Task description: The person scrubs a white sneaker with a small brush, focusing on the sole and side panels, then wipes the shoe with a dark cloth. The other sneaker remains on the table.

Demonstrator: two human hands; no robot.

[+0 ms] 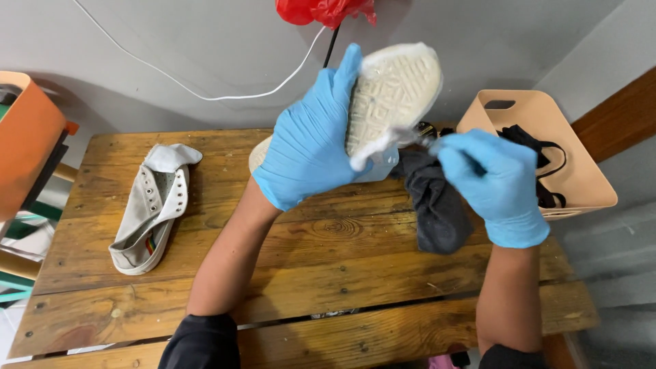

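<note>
Both my hands wear blue gloves. My left hand (309, 140) grips a white canvas shoe (393, 92), held up with its patterned rubber sole facing me and foam along the sole's edge. My right hand (493, 181) is closed around a small brush (410, 134) whose head touches the foamy lower edge of the sole. A dark grey cloth (437, 201) lies on the wooden table (342, 266) just below my right hand. The matching second shoe (150, 208), without laces, lies on the table's left side.
A beige plastic basket (581, 171) with dark straps inside stands at the table's right end. An orange container (24, 137) is at the far left. A white cable (205, 96) runs along the grey wall, and a red bag (324, 10) hangs above.
</note>
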